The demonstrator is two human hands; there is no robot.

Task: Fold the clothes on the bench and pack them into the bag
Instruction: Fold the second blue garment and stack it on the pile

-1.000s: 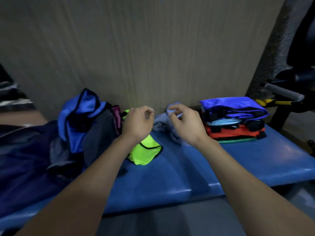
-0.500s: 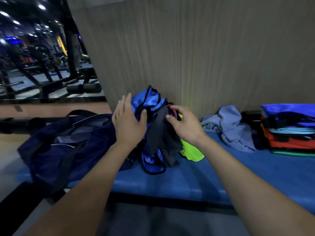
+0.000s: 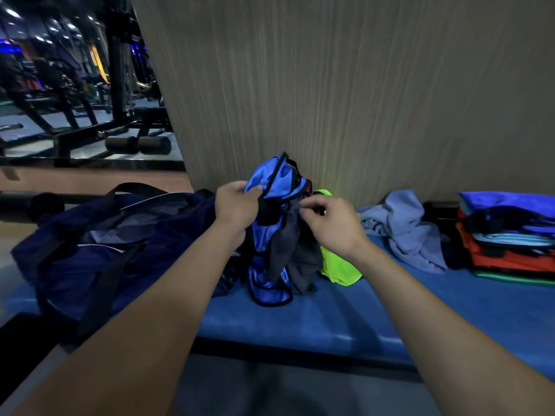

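Note:
A heap of unfolded clothes stands against the wall on the blue bench (image 3: 345, 319). On top is a blue garment with black trim (image 3: 271, 181). My left hand (image 3: 235, 205) grips its upper left edge. My right hand (image 3: 329, 222) pinches a dark grey garment (image 3: 292, 250) that hangs beside it. A neon yellow garment (image 3: 338, 265) lies under my right wrist. The navy bag (image 3: 99, 244) sits open at the bench's left end. A crumpled grey garment (image 3: 404, 229) lies to the right.
A stack of folded clothes (image 3: 507, 235) in blue, black, orange and green stands at the far right of the bench. A wood-grain wall (image 3: 345, 85) rises behind. Gym machines (image 3: 90, 115) fill the dark room at the left.
The view has swung left from the folded stack to the heap. My left hand went from open to gripping the blue garment; my right hand let go of the grey cloth and pinched the dark garment.

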